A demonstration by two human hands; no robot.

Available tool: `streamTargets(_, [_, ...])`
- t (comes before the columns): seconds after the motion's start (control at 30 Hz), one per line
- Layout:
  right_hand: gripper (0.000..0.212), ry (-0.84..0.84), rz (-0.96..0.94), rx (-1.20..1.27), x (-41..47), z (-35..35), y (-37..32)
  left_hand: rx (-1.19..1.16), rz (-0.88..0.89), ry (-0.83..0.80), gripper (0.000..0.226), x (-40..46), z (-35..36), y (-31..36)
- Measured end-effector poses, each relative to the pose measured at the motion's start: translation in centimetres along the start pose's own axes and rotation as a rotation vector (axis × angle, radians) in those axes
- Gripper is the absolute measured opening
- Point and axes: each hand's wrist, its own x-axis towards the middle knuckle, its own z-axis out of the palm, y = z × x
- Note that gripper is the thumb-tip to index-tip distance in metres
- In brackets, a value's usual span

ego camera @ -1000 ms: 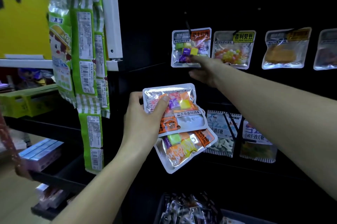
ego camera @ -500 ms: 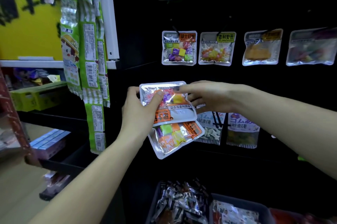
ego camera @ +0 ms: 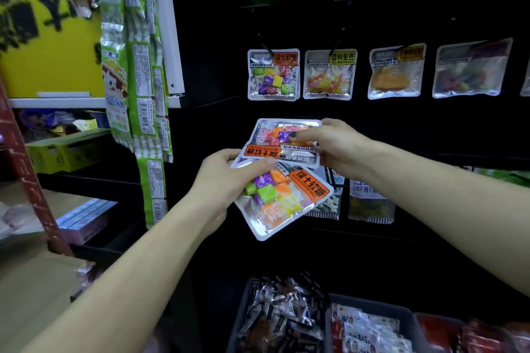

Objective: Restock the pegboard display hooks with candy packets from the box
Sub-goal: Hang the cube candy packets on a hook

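Below the hanging packet (ego camera: pixel 273 74), I see my right hand (ego camera: pixel 334 146) pinching the upper candy packet (ego camera: pixel 284 141); my left hand (ego camera: pixel 226 183) grips the lower packet (ego camera: pixel 282 200) just beneath.

Both forearms are bare to the frame edge, with no sleeve, watch or band showing behind the fingers. The left hand (ego camera: pixel 220 183) wears no ring or glove. The right hand (ego camera: pixel 337 146) is also bare, its thumbnail painted a dark shade at the tip.
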Motion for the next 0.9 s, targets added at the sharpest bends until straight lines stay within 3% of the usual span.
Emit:
streamTargets(0.07, [0.051,0.038,0.007,-0.008,-0.6,-0.5,0.0,-0.006,-0.028,-0.001,0.026,0.1,-0.2,-0.4])
streamTargets(0.17, [0.037,0.084,-0.031,0.022,-1.1,-1.1,0.0,-0.044,-0.042,0.072,0.03,0.5,-0.7,-1.1])
streamTargets(0.27, [0.049,0.088,-0.06,-0.086,-1.8,-1.1,0.1,-0.074,0.001,0.146,0.024,0.8,-1.1,-1.6])
streamTargets(0.43, [0.039,-0.091,-0.025,-0.3,-3.1,-1.4,-0.3,-0.097,0.101,0.224,0.014,0.7,-1.2,-1.2])
streamTargets(0.6, [0.097,-0.216,0.05,-0.383,-3.8,-1.7,0.0,-0.054,0.172,0.245,0.014,0.5,-0.7,-1.1])
streamTargets(0.63, [0.099,-0.236,0.042,-0.401,-3.9,-1.7,0.0,-0.045,0.174,0.245,0.015,0.4,-0.6,-1.1])
streamTargets(0.77, [0.073,-0.11,-0.048,-0.37,-4.2,-1.9,0.3,-0.022,0.185,0.254,0.015,0.2,-0.3,-1.2])
streamTargets(0.9, [0.067,0.037,0.009,-0.216,-4.2,-1.9,1.4,-0.024,0.176,0.233,0.011,0.0,0.0,-1.3])
